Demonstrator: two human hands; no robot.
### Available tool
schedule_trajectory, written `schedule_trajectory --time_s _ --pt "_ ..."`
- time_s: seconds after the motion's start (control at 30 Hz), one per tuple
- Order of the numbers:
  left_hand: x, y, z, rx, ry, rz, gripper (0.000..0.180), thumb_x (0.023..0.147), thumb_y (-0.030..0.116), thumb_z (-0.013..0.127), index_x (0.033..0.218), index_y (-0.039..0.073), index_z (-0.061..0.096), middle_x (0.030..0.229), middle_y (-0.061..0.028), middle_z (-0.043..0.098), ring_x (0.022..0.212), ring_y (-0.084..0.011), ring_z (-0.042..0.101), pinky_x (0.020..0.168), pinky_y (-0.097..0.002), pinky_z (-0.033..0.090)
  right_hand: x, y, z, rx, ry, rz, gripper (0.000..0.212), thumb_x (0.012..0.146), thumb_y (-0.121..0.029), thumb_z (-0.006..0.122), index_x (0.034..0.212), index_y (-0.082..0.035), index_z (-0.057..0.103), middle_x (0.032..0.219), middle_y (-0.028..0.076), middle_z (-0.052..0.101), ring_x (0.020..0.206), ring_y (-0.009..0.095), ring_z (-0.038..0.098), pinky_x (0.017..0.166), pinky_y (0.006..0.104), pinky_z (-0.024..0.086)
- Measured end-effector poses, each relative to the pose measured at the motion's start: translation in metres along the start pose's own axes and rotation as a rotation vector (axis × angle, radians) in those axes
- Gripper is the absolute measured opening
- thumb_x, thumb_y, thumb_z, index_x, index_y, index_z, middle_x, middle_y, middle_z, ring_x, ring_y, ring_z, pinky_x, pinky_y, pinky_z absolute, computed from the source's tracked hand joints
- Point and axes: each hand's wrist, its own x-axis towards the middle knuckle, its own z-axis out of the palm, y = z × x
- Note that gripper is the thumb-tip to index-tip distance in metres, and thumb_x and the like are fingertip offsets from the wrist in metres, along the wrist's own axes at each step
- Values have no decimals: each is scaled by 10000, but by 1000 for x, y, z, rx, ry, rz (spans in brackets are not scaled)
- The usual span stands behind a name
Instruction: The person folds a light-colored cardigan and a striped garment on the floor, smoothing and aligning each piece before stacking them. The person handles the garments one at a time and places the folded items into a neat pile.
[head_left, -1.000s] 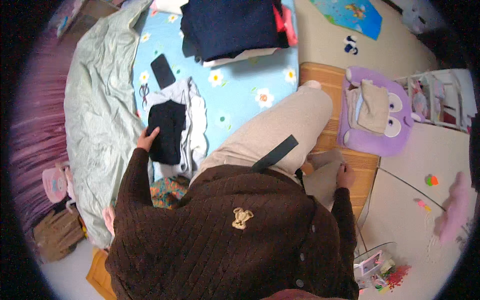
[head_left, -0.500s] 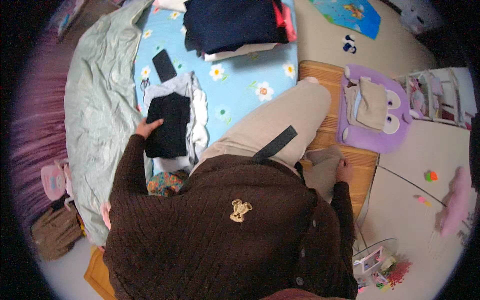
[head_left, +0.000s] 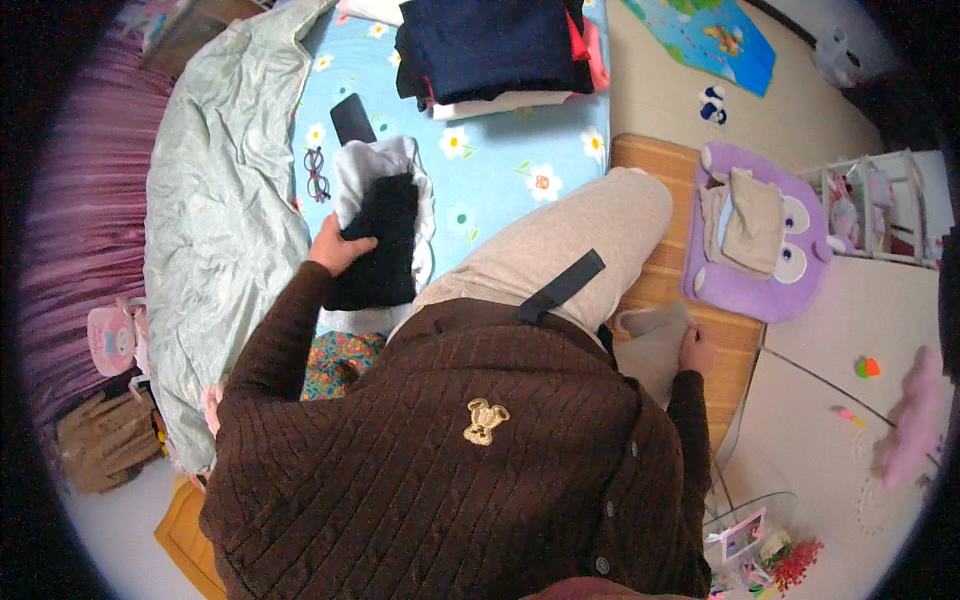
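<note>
My left hand (head_left: 342,245) grips the left edge of a black folded garment (head_left: 385,245), with the thumb on top and the other fingers mostly hidden. Under the black garment lies a light grey and white garment (head_left: 375,160), showing at its top and right side. Both rest on the blue flowered bed sheet (head_left: 490,150), left of my outstretched leg in beige trousers (head_left: 560,230). On the right, my right hand (head_left: 697,352) is closed at the edge of a grey-beige cloth (head_left: 652,352) beside my hip; its fingertips are partly hidden.
Glasses (head_left: 316,175) and a dark phone (head_left: 352,120) lie beyond the left hand. A tall clothes stack (head_left: 495,50) stands at the far end. Right, a purple cushion (head_left: 700,250) carries folded beige clothes (head_left: 752,222). A pale green quilt (head_left: 225,190) lies left.
My left hand and the black garment have shifted right and the garment's top edge is now slanted. The glasses show fully. The whole view has moved slightly; my right hand stays at the cloth.
</note>
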Motion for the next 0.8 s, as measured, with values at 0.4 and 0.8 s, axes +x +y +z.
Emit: schedule_trajectory --time_s 0.4,0.8 --pt "-35 225 -68 138 22 524 611 708 198 753 1238 20 508 873 -250 656 843 -418 649 718 -429 516 -9 -23 -26 31 -22 191 295 845 -315 553 936 -79 706 875 168 679 835 365 637 719 484 492" --pt "43 572 77 -465 -507 1011 532 732 182 779 1186 2 566 1054 -123 663 930 -202 626 854 -323 489 -15 -20 -30 98 84 167 178 823 -233 579 845 -94 688 896 109 683 932 302 605 894 401 436"
